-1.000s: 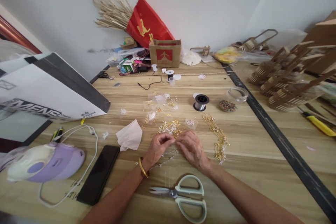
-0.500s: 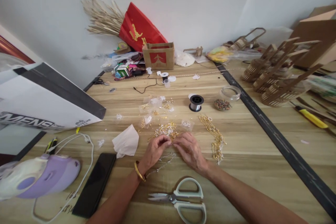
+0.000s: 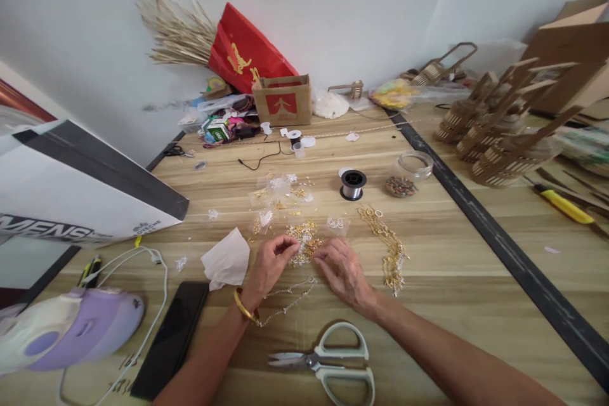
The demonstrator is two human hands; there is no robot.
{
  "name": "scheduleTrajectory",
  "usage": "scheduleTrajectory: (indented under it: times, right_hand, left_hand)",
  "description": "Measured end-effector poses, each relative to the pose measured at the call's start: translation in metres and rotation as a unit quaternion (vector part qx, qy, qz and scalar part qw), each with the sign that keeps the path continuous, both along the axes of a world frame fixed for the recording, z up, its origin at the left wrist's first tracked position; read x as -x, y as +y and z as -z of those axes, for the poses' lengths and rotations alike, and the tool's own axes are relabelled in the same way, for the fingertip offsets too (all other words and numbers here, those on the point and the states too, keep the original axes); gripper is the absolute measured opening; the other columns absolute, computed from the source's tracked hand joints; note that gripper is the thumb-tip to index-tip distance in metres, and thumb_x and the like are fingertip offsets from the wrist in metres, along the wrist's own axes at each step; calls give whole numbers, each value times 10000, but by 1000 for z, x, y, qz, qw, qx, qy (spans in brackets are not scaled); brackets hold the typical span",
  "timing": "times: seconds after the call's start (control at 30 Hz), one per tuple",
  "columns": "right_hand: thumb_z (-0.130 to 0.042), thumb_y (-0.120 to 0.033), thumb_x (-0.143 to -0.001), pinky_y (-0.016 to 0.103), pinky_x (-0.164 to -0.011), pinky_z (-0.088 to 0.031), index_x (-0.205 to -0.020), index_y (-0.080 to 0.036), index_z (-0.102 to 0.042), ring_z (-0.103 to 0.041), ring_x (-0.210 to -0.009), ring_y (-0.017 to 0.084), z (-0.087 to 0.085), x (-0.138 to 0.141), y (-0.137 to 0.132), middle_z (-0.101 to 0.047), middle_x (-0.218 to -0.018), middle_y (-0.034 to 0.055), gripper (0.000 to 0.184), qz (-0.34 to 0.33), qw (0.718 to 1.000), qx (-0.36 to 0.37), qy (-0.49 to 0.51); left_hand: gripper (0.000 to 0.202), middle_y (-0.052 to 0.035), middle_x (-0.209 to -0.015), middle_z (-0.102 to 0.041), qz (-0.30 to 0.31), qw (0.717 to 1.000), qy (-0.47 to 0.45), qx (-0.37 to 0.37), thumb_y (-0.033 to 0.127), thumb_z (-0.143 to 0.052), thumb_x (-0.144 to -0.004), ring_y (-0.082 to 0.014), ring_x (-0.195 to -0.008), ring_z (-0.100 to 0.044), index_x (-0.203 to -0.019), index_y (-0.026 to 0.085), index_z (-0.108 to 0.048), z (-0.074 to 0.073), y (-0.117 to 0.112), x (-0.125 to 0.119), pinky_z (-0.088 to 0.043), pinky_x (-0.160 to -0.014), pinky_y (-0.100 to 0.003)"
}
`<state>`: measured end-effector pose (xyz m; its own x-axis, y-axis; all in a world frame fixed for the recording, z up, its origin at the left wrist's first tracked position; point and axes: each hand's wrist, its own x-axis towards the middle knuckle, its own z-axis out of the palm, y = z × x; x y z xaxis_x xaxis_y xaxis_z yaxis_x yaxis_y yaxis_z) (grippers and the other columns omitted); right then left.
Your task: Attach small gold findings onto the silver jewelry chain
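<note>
**We Reached In at the Bead Pile (image 3: pixel 304 231)**

The wooden table (image 3: pixel 451 247) spread out on every side of the bead pile. From its near side we brought in the right forearm (image 3: pixel 438 349) and the left forearm (image 3: pixel 209 355), slanting toward each other.

We held the left hand (image 3: pixel 269 266) just left of the pile, its thumb and forefinger curved toward each other at the edge. The right hand (image 3: pixel 345 273) sat just right of the pile, palm down, fingers bent and bunched. The two hands were apart; whether either pinched a tiny piece, or touched the beads, we could not tell.

We had the white-handled scissors (image 3: pixel 311 360) lying on the near side of the pile, blades pointing left. Gold chains (image 3: pixel 392 274) lay bunched to its right. Just on its near side, a silver chain (image 3: pixel 285 309) ran toward the left wrist, where we wore a gold bracelet (image 3: pixel 244 307). The pile itself mixed small gold and silver pieces.
</note>
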<state>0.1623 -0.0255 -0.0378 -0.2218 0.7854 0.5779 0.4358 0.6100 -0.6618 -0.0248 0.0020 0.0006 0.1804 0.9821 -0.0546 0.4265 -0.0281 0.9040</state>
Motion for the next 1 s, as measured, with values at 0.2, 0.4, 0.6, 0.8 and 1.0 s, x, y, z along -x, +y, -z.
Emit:
scheduleTrajectory:
  times: [0.2, 0.4, 0.6, 0.8, 1.0]
  right_hand:
    - [-485, -176, -923, 341, -717, -428, -876, -200, -565, -542, -781, 182, 0, 0, 0, -612, -810, 41, 96, -7, 1000, 8, 1]
    - [-490, -173, -918, 344, -727, -430, -856, -203, -566, -546, -779, 181, -1, 1, 0, -615, -805, 37, 102, -5, 1000, 12, -5]
    - [-493, -197, -921, 338, -715, -435, -863, -204, -575, -547, -777, 183, 0, 1, 0, -610, -793, 37, 101, 1, 1000, 13, -6]
    - [-492, -196, -922, 333, -709, -425, -849, -203, -569, -552, -773, 179, 0, 1, 0, -612, -795, 36, 107, 1, 1000, 12, -8]
    - [-494, -189, -917, 337, -705, -428, -847, -205, -567, -552, -769, 183, -1, 1, 0, -617, -799, 39, 102, 0, 1000, 21, -4]
  left_hand:
    - [95, -36, -811, -693, 30, 985, 126, -114, 204, -616, -822, -171, -783, -616, -777, 158, -686, -1, 20, -2, -473, -761, -293]
    - [100, -50, -835, -658, 67, 932, 281, -218, 141, -605, -832, -194, -829, -584, -831, 166, -702, 8, 38, -9, -452, -828, -353]
    - [167, -43, -813, -615, 100, 901, 337, -255, 183, -553, -875, -200, -828, -528, -796, 184, -700, 14, 42, -10, -424, -846, -368]
    - [172, -32, -823, -616, 97, 911, 320, -241, 176, -531, -883, -188, -827, -534, -807, 186, -685, 15, 43, -7, -409, -889, -378]
    - [166, -38, -814, -627, 97, 923, 297, -226, 148, -534, -862, -193, -818, -554, -783, 182, -677, 17, 44, -5, -425, -869, -376]
